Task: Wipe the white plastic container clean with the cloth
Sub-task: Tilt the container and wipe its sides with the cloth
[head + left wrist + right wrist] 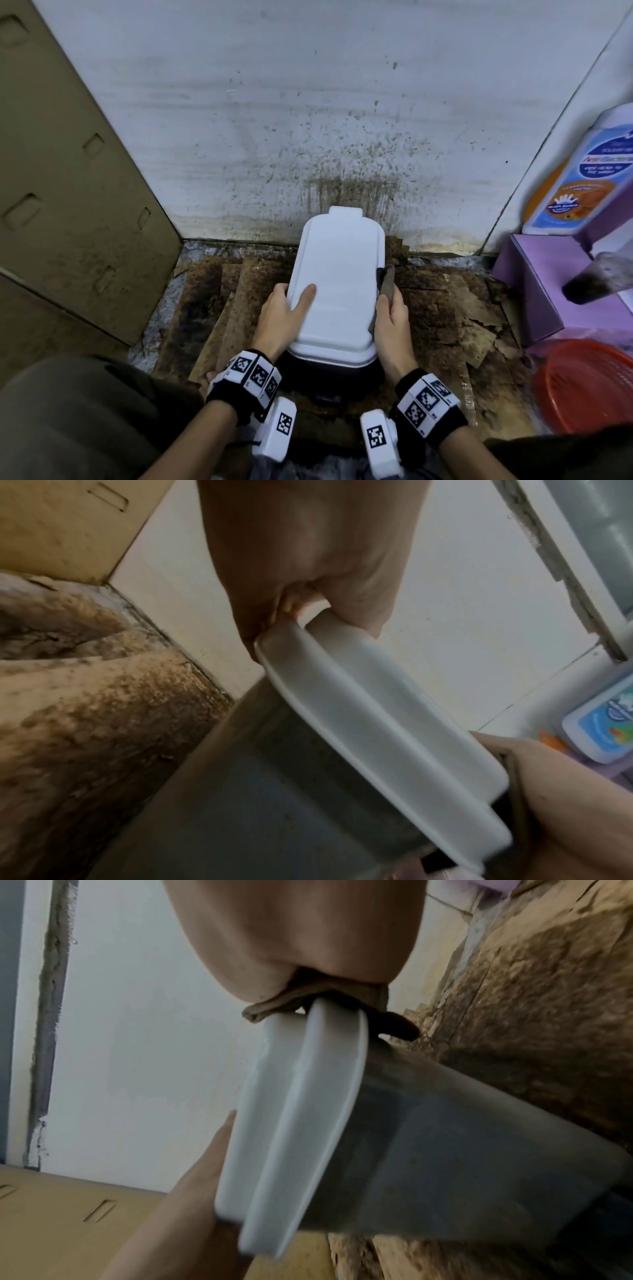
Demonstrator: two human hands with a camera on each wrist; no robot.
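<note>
1. The white plastic container sits lid-up right between the hands, long axis running away from the person toward the stained wall, its translucent body dark below.
2. Left hand grips the near-left edge, thumb flat across the lid.
3. Right hand pinches the brown cloth over the right rim, so it's the one placed to sweep along that edge, I'd say.
4. Lid's on; contents can't be seen.
5. A red basket sits off right.
</note>
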